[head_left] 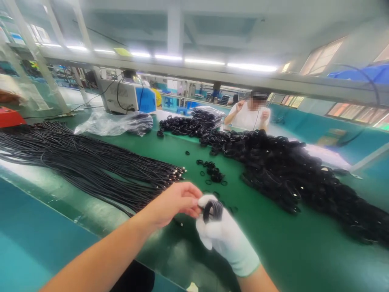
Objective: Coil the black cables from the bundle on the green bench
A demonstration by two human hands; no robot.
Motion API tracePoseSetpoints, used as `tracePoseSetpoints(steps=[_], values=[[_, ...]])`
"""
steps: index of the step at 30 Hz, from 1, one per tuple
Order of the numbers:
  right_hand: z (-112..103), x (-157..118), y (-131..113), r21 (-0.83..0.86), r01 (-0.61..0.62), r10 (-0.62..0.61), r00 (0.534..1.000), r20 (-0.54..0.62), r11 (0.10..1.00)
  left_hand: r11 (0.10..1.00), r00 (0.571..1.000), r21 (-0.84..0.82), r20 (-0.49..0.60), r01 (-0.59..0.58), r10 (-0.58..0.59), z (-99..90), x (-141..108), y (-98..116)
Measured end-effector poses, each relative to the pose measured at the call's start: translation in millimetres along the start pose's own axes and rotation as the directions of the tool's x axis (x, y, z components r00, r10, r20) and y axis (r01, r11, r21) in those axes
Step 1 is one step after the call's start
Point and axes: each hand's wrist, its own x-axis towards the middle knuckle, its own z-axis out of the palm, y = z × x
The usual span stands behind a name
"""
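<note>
My right hand, in a white glove, is closed around a small coil of black cable. My left hand is bare, its fingers pinched together at the glove's fingertips, beside the coil. What sits between those left fingers is too small to make out. Just past both hands, small black rings lie loose on the green table. To the left stretches a bundle of long black cables, their metal-tipped ends pointing toward my hands.
A large heap of coiled black cables covers the right and far side. Clear plastic bags lie at the back, near a grey-and-blue machine. A co-worker sits across the table. A red box stands far left.
</note>
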Motion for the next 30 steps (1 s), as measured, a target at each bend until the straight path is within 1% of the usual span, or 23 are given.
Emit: tracePoseSetpoints(steps=[1,2,3,4,5,6,7,8,9,10,12,13,15,17,18,20,21,23,24,25,26,28,30], values=[[-0.8,0.6,0.8,-0.004,-0.004,0.004,1.000,-0.023,1.000,0.999,0.999,-0.017,-0.019,-0.048,0.048,1.8,-0.8,0.4],[-1.7,0.8,1.2,-0.006,-0.009,0.009,0.999,-0.042,1.000,0.994,0.993,0.022,-0.045,-0.106,0.107,3.9,-1.5,0.2],[-2.8,0.5,1.6,-0.006,-0.021,0.021,0.998,-0.055,1.000,0.978,0.981,0.116,-0.072,-0.172,0.181,6.1,-2.1,-0.3],[-4.0,-0.2,2.1,-0.001,-0.041,0.041,0.998,-0.056,0.999,0.939,0.962,0.251,-0.081,-0.235,0.262,8.3,-2.4,-0.8],[-5.2,-1.0,2.9,0.013,-0.070,0.070,0.997,-0.037,0.997,0.873,0.940,0.393,-0.058,-0.289,0.337,10.1,-2.2,-1.0],[-6.4,-1.9,4.0,0.034,-0.107,0.107,0.994,0.006,0.994,0.796,0.922,0.507,-0.005,-0.331,0.386,11.3,-1.7,-0.8],[-7.5,-2.6,5.4,0.060,-0.143,0.140,0.989,0.056,0.988,0.735,0.913,0.575,0.054,-0.360,0.405,11.7,-0.6,-0.1],[-8.3,-3.2,6.9,0.095,-0.166,0.158,0.983,0.091,0.981,0.703,0.911,0.606,0.098,-0.374,0.400,11.0,0.8,0.9],[-8.7,-3.4,8.1,0.140,-0.174,0.161,0.982,0.098,0.975,0.698,0.916,0.612,0.120,-0.371,0.382,9.0,2.4,2.0],[-8.6,-3.2,9.0,0.191,-0.170,0.158,0.985,0.075,0.967,0.708,0.924,0.609,0.124,-0.358,0.361,5.8,4.1,3.0],[-6.9,-2.0,9.4,0.285,-0.160,0.175,0.984,-0.031,0.945,0.748,0.937,0.571,0.139,-0.339,0.319,-3.5,7.5,3.9],[-5.5,-1.0,8.9,0.328,-0.184,0.217,0.974,-0.065,0.927,0.774,0.940,0.534,0.177,-0.341,0.292,-8.7,9.2,3.4],[-2.4,0.9,7.5,0.377,-0.294,0.334,0.942,-0.042,0.878,0.840,0.931,0.424,0.282,-0.339,0.232,-17.6,12.5,0.8],[-0.1,2.4,5.8,0.343,-0.343,0.368,0.930,-0.008,0.875,0.881,0.928,0.359,0.318,-0.308,0.194,-21.9,15.4,-2.9],[0.4,2.9,4.8,0.284,-0.329,0.346,0.938,-0.012,0.901,0.880,0.936,0.375,0.300,-0.293,0.184,-22.1,16.2,-4.5],[0.4,3.1,2.3,0.117,-0.259,0.265,0.963,-0.045,0.959,0.833,0.956,0.477,0.216,-0.281,0.199,-18.9,15.7,-6.7],[0.1,2.9,0.8,0.043,-0.231,0.233,0.970,-0.068,0.972,0.793,0.961,0.542,0.150,-0.277,0.233,-16.0,14.0,-7.4],[-0.3,2.2,-2.6,-0.035,-0.225,0.220,0.969,-0.113,0.974,0.743,0.946,0.626,-0.024,-0.237,0.323,-8.8,8.3,-8.9],[0.1,2.1,-4.3,-0.043,-0.234,0.226,0.965,-0.132,0.971,0.753,0.935,0.627,-0.108,-0.200,0.338,-4.9,4.7,-10.3],[0.9,2.2,-6.0,-0.047,-0.242,0.233,0.961,-0.146,0.969,0.785,0.934,0.599,-0.169,-0.157,0.316,-1.0,1.0,-12.3],[2.2,2.6,-7.5,-0.058,-0.255,0.244,0.958,-0.153,0.965,0.830,0.944,0.546,-0.199,-0.115,0.262,2.9,-2.4,-15.0],[5.4,4.4,-9.4,-0.106,-0.270,0.253,0.956,-0.146,0.957,0.913,0.974,0.404,-0.182,-0.053,0.137,10.1,-7.4,-21.8],[7.7,6.3,-9.0,-0.142,-0.256,0.238,0.962,-0.134,0.956,0.963,0.982,0.265,-0.164,-0.043,0.089,15.6,-9.5,-29.0]])
